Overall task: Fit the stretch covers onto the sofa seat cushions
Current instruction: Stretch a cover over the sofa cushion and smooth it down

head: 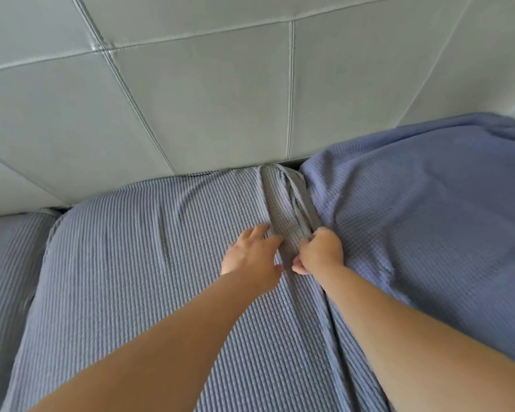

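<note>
Two bare forearms reach in from the near edge across a sofa seat cushion [131, 278] already wrapped in a blue-grey ribbed stretch cover [191, 337]. The left hand [252, 260] lies flat on that cover, fingers straight and pressing the fabric just beside the seam. Touching it on the right, the right hand [320, 252] is curled tight around a bunched fold of cover fabric [289, 203], which runs away from the knuckles as a darker, twisted ridge toward the back of the seat. To the right of that hand a second cover [414, 209], bluer and waffle-textured, lies loose and rumpled over the neighbouring cushion. Far left of the left hand, another ribbed cushion [9, 263] shows at the frame's edge. Beyond the fingers rises the grey-green stitched leather backrest [191, 99].
</note>
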Demonstrator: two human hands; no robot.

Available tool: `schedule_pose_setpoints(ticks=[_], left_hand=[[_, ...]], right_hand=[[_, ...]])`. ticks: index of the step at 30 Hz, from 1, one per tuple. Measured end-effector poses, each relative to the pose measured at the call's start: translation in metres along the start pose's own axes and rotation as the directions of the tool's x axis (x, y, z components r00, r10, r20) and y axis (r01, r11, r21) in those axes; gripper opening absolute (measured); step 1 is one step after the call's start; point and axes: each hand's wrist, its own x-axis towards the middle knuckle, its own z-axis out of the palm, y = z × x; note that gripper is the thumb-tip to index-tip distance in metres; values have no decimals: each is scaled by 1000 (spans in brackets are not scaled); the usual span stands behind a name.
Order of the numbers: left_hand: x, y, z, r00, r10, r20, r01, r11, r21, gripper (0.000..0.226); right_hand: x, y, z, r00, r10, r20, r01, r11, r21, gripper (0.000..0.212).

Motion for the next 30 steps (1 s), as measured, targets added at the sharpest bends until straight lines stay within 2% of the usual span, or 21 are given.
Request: schedule_pose_setpoints(ticks=[2,4,6,7,9,11,13,15,17,19,21,25,28,30], left_hand=[[8,-1,-3,1000,-10,9,10,1000,-4,66],[15,-4,-7,1000,-15,23,15,1000,12,68],[21,-8,-12,999,-22,38,21,1000,20,68],[23,-9,-14,999,-18,46,17,999,28,67],[29,-12,-19,999,-1,53,-1,999,40,66],[35,-14,-22,999,10,43,-12,999,41,66],[44,-18,-23,1000,18,19,-19,999,34,65],[51,-20,-24,1000,23,5,-23,1000,19,64],[59,-23,-26,1000,26,-14,-26,1000,9,66],[65,-27,-29,999,29,-25,-29,1000,5,68],[70,-34,-33,999,33,-22,-33,999,14,68],[79,-45,-40,1000,21,-17,-20,1000,18,66],[85,-47,-42,1000,14,-21,-14,1000,-7,68],[89,-47,-44,1000,14,-22,-14,1000,-13,67]], right_hand=[[21,6,-9,990,15,-139,-7,998,60,6],[29,8,-11,984,-22,-178,32,998,54,7],[23,8,-7,978,-128,-164,120,991,-59,6],[17,7,-7,970,-194,-147,182,979,-96,13],[12,-6,-6,936,-343,-83,333,936,-113,28],[18,-26,-3,907,-421,-21,417,902,-111,38],[32,-50,7,932,-361,21,361,932,-36,42],[42,-69,16,975,-193,112,184,979,89,52],[46,-85,22,979,-63,192,22,978,206,61],[47,-95,26,978,-10,210,-50,959,280,62],[55,-102,31,987,24,161,-71,952,297,53],[77,-109,39,996,67,66,-80,970,228,25],[87,-111,41,997,-42,-72,41,999,-24,25],[89,-112,38,998,4,-66,-9,997,-79,25]])
